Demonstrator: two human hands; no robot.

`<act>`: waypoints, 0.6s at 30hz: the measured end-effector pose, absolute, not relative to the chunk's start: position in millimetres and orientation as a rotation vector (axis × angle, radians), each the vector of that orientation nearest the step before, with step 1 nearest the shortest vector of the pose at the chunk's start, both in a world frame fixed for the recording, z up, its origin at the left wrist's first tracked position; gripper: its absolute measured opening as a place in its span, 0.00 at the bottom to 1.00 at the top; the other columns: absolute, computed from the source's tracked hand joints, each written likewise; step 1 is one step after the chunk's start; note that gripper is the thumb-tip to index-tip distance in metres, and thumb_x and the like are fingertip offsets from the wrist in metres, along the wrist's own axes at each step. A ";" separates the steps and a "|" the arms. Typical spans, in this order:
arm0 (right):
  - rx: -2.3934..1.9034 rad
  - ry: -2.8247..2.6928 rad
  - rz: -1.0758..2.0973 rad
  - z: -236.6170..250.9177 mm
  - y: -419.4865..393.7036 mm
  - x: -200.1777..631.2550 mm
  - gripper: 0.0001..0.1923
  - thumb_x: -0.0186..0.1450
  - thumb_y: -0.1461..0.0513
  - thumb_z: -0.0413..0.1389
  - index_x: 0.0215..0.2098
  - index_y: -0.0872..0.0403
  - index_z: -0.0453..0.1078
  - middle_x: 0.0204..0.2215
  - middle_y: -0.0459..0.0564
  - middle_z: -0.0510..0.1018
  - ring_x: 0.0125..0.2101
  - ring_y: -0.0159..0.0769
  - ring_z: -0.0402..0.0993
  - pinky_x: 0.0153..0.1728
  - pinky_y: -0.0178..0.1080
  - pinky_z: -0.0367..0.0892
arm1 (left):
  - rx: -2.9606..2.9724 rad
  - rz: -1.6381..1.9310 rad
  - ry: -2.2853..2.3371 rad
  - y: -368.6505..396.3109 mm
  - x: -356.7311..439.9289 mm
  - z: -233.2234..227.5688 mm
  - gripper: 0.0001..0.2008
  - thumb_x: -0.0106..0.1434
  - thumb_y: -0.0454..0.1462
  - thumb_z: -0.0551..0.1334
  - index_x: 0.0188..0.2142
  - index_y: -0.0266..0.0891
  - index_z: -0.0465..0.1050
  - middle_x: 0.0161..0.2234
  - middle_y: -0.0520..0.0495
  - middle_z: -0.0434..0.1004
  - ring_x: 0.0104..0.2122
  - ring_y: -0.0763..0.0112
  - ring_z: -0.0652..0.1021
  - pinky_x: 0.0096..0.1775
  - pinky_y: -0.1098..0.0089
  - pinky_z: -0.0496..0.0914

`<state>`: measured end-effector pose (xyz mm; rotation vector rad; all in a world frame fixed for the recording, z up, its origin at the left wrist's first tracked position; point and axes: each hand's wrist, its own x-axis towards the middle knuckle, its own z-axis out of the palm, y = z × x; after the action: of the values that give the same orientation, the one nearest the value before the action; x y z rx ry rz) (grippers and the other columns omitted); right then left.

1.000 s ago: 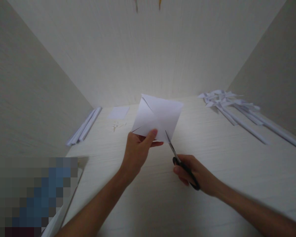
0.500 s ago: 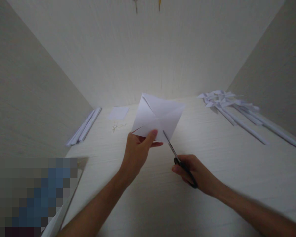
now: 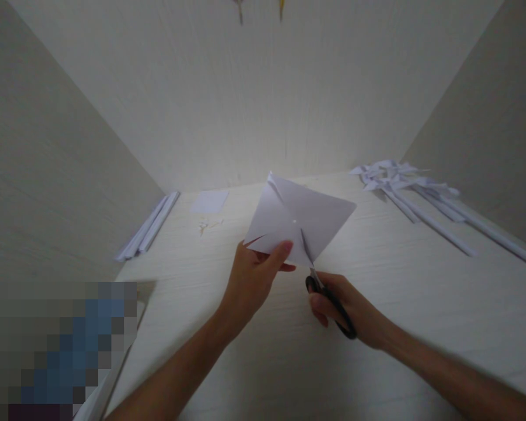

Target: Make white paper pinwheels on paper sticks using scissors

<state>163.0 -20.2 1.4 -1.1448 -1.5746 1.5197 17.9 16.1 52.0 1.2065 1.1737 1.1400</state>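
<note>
Head camera, looking down over both forearms: the left hand (image 3: 256, 275) pinches a white square of paper (image 3: 300, 219) at its near edge, thumb on top and fingers underneath, and holds it raised above the pale wooden table (image 3: 289, 351). The sheet is turned so that its corners point away from the pinch, one to the right and one toward the back wall. Slits run in from the corners: one shows just left of the thumb and another at the far corner. The right hand (image 3: 348, 310) is closed through the black handles of a pair of scissors (image 3: 322, 289), just right of and below the left hand's pinch. The blades reach up and into the sheet from its near corner, right beside the thumb, along a crease toward the middle; how far apart the blades stand is blurred. Well to the left of the pinch, rolled paper sticks (image 3: 149, 225) lie along the side wall. Beyond them a small flat paper square (image 3: 210, 200) rests on the table, with a few tiny pins (image 3: 208, 225) near it. Far to the right of the scissor hand, finished paper pinwheels (image 3: 403, 181) on long sticks lie in a loose heap.
</note>
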 end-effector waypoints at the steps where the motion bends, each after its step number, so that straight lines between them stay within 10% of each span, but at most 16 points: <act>1: -1.144 -1.588 1.509 2.5 -20.1 162.9 0.22 0.55 0.44 0.50 0.21 0.54 0.55 0.14 0.41 0.60 0.17 0.27 0.56 0.18 0.32 0.53 | 1.210 1.135 1.178 15.8 18.0 51.3 0.08 0.48 0.37 0.64 0.27 0.34 0.75 0.24 0.50 0.77 0.23 0.71 0.76 0.25 0.73 0.75; 18: -1.283 -1.512 1.513 1.9 -20.3 162.0 0.21 0.53 0.48 0.54 0.18 0.53 0.53 0.10 0.37 0.53 0.12 0.22 0.48 0.13 0.31 0.43 | 1.149 1.141 1.148 14.2 20.3 53.0 0.08 0.48 0.37 0.63 0.28 0.33 0.74 0.24 0.49 0.77 0.22 0.71 0.76 0.24 0.73 0.75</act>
<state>162.0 -20.3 1.9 -1.2834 -1.5122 1.5128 20.3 14.2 53.0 1.1492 1.1482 1.1408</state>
